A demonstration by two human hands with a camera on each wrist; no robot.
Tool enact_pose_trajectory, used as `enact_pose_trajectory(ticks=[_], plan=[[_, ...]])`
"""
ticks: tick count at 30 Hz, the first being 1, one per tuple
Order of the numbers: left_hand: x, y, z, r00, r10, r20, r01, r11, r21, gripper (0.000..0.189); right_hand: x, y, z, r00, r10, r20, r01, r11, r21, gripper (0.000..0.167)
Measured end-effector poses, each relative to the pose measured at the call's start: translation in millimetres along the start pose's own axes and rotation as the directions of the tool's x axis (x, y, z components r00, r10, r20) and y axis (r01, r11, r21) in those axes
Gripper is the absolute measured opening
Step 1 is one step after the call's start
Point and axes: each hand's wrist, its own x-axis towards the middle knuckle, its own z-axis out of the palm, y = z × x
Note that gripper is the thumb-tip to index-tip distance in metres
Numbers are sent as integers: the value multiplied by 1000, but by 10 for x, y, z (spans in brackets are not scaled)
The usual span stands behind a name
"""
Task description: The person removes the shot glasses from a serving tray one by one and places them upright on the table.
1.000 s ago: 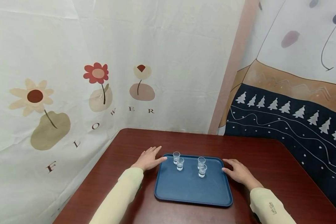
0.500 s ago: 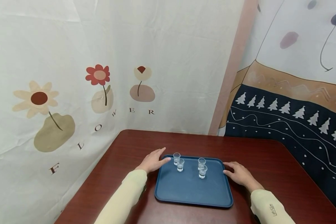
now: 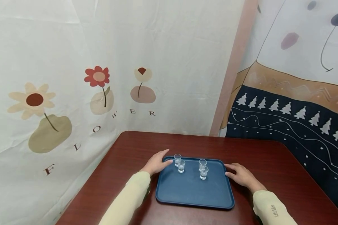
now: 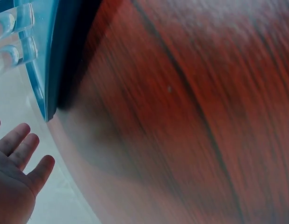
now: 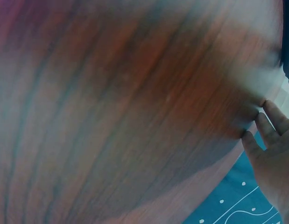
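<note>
On the table lies a blue rectangular tray (image 3: 194, 195). Several small clear cups with a little clear liquid stand on it in two pairs: a left pair with a rear cup (image 3: 177, 158) and a front cup (image 3: 181, 167), and a right pair with a rear cup (image 3: 202, 163) and a front cup (image 3: 204, 173). My left hand (image 3: 156, 163) is at the tray's far left corner, fingers extended, thumb reaching over the rim close to the left pair. Beside the right rim is my right hand (image 3: 241, 175), fingertips at the edge; contact is unclear. Neither hand holds anything.
The dark red wooden table (image 3: 146, 140) has rounded far corners. Behind it hangs a white cloth (image 3: 183, 78) printed with flowers and letters. At the right hangs a dark blue cloth (image 3: 270, 125) with white trees.
My left hand has moved right and inward, bringing its thumb over the tray rim toward the left cups. The right hand has barely shifted. Tray and cups stay in place.
</note>
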Motion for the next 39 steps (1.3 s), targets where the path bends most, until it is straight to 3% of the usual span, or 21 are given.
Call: enact_pose_trajectory(ticks=[11,26,39], plan=[[68,56,119,1000,7,-7,-8,982,-187,62,-3,29,-13,999,32,24,-32,999,-24,55],[161,98,255,1000,8,1,-8,975,-222,48,8,82,1,999,37,28,-36,999,-25,59],[163,129,284,1000,15,-13,-18,974,-227,32,25,66,29,998,47,47,-46,999,-20,59]])
